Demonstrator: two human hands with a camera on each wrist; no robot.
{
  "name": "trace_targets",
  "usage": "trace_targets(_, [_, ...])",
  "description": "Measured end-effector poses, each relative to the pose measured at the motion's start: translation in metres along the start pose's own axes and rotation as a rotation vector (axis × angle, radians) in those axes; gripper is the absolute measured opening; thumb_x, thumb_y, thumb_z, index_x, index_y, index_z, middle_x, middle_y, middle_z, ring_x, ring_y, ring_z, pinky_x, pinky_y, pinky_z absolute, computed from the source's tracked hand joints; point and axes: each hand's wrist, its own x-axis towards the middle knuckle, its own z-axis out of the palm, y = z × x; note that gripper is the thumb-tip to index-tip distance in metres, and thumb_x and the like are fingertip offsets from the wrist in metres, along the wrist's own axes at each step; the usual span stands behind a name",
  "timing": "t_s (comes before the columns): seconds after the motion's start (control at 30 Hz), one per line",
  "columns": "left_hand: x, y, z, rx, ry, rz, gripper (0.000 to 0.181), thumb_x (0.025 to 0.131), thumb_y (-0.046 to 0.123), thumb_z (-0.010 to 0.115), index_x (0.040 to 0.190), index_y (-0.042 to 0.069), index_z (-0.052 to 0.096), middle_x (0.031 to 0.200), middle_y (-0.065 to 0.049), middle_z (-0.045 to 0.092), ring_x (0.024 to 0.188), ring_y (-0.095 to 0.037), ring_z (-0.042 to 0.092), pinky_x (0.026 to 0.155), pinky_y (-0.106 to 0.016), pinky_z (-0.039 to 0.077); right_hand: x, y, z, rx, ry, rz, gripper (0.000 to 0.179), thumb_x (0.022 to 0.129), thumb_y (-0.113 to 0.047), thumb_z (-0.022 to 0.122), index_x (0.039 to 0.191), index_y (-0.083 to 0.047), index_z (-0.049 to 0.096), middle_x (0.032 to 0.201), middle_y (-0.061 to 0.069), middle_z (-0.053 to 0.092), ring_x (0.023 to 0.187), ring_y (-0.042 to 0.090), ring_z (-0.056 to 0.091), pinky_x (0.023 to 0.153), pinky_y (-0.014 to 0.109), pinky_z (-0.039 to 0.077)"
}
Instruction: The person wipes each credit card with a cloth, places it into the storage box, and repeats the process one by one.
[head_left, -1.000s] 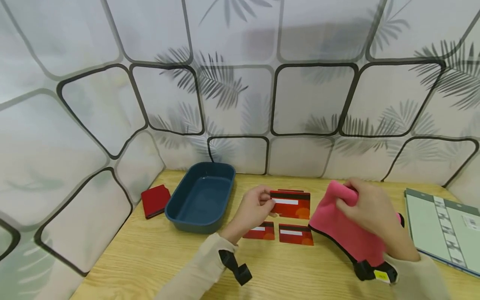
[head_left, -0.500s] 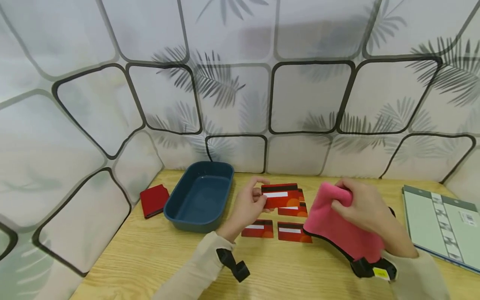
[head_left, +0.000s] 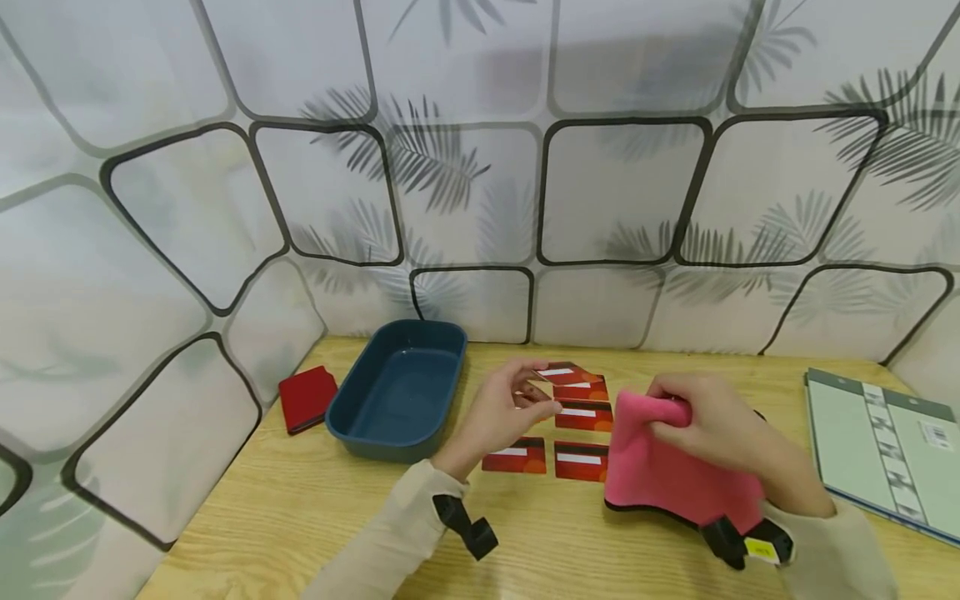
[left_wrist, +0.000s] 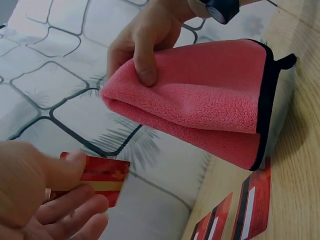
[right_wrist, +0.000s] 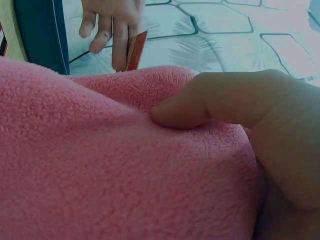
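Note:
My left hand point(head_left: 506, 412) pinches a red card point(left_wrist: 112, 172) between thumb and fingers, above the table. In the head view that card is tilted and partly covered by the fingers. Several more red cards with a dark stripe and white strip lie close by, among them a front left card point(head_left: 517, 457), a front right card point(head_left: 581, 462) and a middle card point(head_left: 585, 417). My right hand point(head_left: 712, 421) grips the folded top of a pink cloth point(head_left: 675, 467) with black edging. Its thumb presses into the fluffy fabric in the right wrist view.
Left of the cards stands a deep blue tray point(head_left: 397, 450). Beyond it, near the patterned curtain point(head_left: 480, 308), lies a dark red wallet-like item point(head_left: 307, 400). A pale green notebook point(head_left: 855, 450) is at the right edge of the wooden table point(head_left: 300, 517).
My left hand has shifted left and slightly away with the card, which has turned from facing the camera to tilted. My right hand has moved the pink cloth a little left, and its top has dropped.

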Motion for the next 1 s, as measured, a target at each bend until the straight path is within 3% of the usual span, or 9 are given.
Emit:
trace_targets(0.07, [0.000, 0.000, 0.000, -0.001, 0.007, 0.012, 0.027, 0.089, 0.002, 0.065, 0.115, -0.003, 0.059, 0.098, -0.021, 0.070, 0.080, -0.028, 0.068, 0.070, -0.021, 0.055, 0.001, -0.002, 0.001, 0.005, -0.002, -0.018, 0.028, 0.073, -0.005, 0.079, 0.078, -0.023, 0.059, 0.066, -0.018, 0.044, 0.060, -0.001, 0.039, 0.051, 0.019, 0.034])
trace_targets(0.2, [0.001, -0.001, 0.001, 0.004, 0.046, 0.026, 0.012, 0.093, 0.001, 0.059, 0.102, -0.003, 0.065, 0.085, -0.019, 0.071, 0.065, -0.021, 0.067, 0.061, -0.025, 0.056, 0.002, -0.007, 0.000, 0.005, -0.017, -0.031, 0.031, 0.072, -0.006, 0.081, 0.079, -0.026, 0.058, 0.067, -0.019, 0.046, 0.060, 0.000, 0.042, 0.053, 0.019, 0.036])
trace_targets(0.33, [0.000, -0.001, 0.002, 0.060, 0.088, 0.023, 0.013, 0.091, 0.009, 0.066, 0.098, 0.001, 0.073, 0.072, -0.012, 0.069, 0.053, -0.006, 0.053, 0.048, -0.019, 0.043, 0.002, -0.012, 0.000, -0.001, -0.009, -0.076, 0.032, 0.072, -0.007, 0.082, 0.079, -0.027, 0.057, 0.068, -0.020, 0.046, 0.060, 0.000, 0.042, 0.053, 0.018, 0.036])
trace_targets(0.43, [0.001, -0.001, 0.001, 0.097, 0.136, 0.020, 0.014, 0.089, 0.015, 0.069, 0.097, 0.005, 0.076, 0.067, -0.008, 0.065, 0.053, -0.003, 0.044, 0.045, -0.017, 0.032, 0.003, -0.016, 0.000, -0.007, 0.008, -0.120, 0.033, 0.071, -0.009, 0.083, 0.079, -0.028, 0.057, 0.069, -0.021, 0.047, 0.060, -0.001, 0.041, 0.052, 0.017, 0.036])
trace_targets(0.67, [0.002, -0.002, 0.004, 0.137, 0.227, 0.040, 0.015, 0.088, 0.020, 0.071, 0.090, 0.006, 0.077, 0.071, -0.004, 0.057, 0.063, -0.008, 0.045, 0.056, -0.020, 0.037, 0.003, -0.025, 0.002, 0.036, 0.012, -0.184, 0.033, 0.072, -0.008, 0.083, 0.087, -0.027, 0.061, 0.076, -0.021, 0.054, 0.065, -0.003, 0.045, 0.056, 0.016, 0.041])
trace_targets(0.8, [-0.001, -0.002, 0.006, 0.079, 0.253, 0.001, 0.014, 0.089, 0.018, 0.070, 0.090, 0.006, 0.077, 0.082, -0.006, 0.066, 0.064, -0.009, 0.050, 0.057, -0.020, 0.042, 0.004, -0.036, 0.003, 0.062, 0.000, -0.204, 0.032, 0.073, -0.011, 0.083, 0.089, -0.028, 0.062, 0.077, -0.020, 0.055, 0.066, -0.003, 0.046, 0.056, 0.016, 0.041])
trace_targets(1.0, [-0.002, -0.002, 0.008, -0.121, 0.268, -0.087, 0.015, 0.090, 0.009, 0.066, 0.100, -0.001, 0.073, 0.085, -0.017, 0.070, 0.069, -0.020, 0.063, 0.063, -0.021, 0.053, 0.007, -0.048, 0.008, 0.101, 0.002, -0.240, 0.028, 0.075, -0.016, 0.082, 0.088, -0.028, 0.061, 0.076, -0.019, 0.054, 0.065, -0.003, 0.045, 0.057, 0.015, 0.040])
